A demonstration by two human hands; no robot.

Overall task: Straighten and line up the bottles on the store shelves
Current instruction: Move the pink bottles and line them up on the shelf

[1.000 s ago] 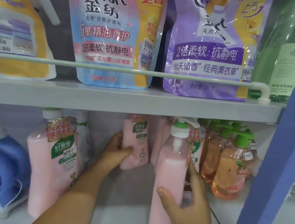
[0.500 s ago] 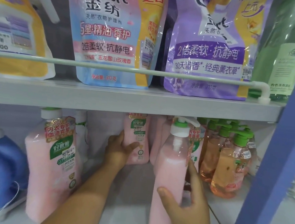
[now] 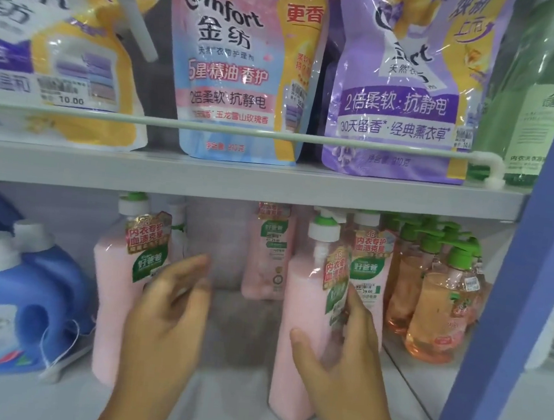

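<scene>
My left hand has let go of the back pink bottle and hangs open, blurred, mid-shelf. My right hand still grips the front pink bottle, upright at the shelf's edge.

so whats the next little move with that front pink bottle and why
Probably turn the front pink pump bottle in the right hand until its label faces out: the label now wraps toward its right side, while the left pink bottle shows its label frontally. The left hand is open and holds nothing, so it could steady it.
</scene>
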